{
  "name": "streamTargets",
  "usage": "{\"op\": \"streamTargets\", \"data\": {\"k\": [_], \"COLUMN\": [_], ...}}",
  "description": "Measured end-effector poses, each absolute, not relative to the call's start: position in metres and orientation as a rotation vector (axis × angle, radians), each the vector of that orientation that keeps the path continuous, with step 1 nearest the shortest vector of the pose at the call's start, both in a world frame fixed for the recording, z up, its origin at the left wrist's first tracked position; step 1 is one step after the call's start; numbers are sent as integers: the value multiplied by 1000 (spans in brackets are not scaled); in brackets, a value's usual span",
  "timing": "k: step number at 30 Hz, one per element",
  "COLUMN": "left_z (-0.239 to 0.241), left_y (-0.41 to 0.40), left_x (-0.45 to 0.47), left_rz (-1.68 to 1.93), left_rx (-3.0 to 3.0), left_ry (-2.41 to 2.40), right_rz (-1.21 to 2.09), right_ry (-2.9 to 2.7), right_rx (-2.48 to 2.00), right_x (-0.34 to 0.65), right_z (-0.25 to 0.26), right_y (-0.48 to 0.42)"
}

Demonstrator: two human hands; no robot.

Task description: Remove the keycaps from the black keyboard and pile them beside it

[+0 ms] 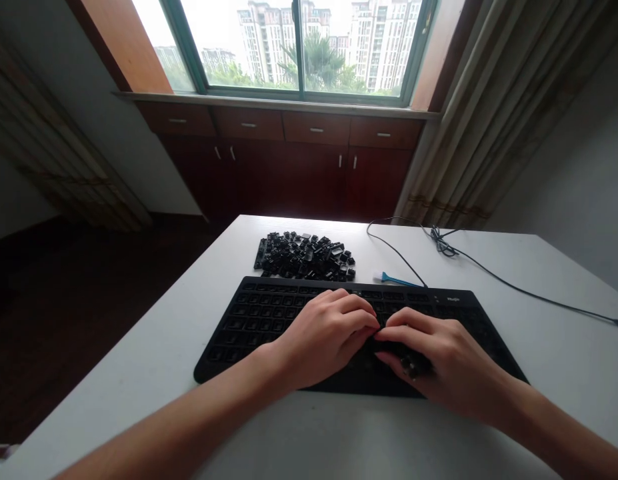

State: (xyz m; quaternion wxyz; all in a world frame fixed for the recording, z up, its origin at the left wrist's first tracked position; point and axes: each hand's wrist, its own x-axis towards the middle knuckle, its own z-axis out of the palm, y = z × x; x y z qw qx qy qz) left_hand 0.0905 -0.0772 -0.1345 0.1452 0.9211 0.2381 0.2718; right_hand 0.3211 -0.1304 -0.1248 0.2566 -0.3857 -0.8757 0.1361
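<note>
A black keyboard point(259, 320) with its keycaps off lies on the white table point(153, 360). A heap of loose black keycaps point(305, 256) sits just behind it. My left hand point(325, 337) rests on the middle of the keyboard, fingers curled with the tips pressing down by my right hand. My right hand point(439, 363) lies beside it, fingers curled around several small dark keycaps at the palm. The fingertips of both hands meet near the keyboard's centre.
A blue keycap puller point(396, 279) lies behind the keyboard on the right. The black cable point(513, 287) runs across the table's right side. Beyond the table stand a dark wooden cabinet point(289, 160), a window and curtains point(493, 113).
</note>
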Motion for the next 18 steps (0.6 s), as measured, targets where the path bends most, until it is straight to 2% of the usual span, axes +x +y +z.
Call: {"op": "streamTargets", "data": {"k": [18], "left_z": [-137], "left_y": [-77], "left_x": [94], "left_rz": [803], "left_rx": [2544], "left_ry": [756], "right_rz": [294], "right_ry": [-2382], "right_rx": [-1018], "right_x": [322], "right_z": [-129], "right_y": [-133]}}
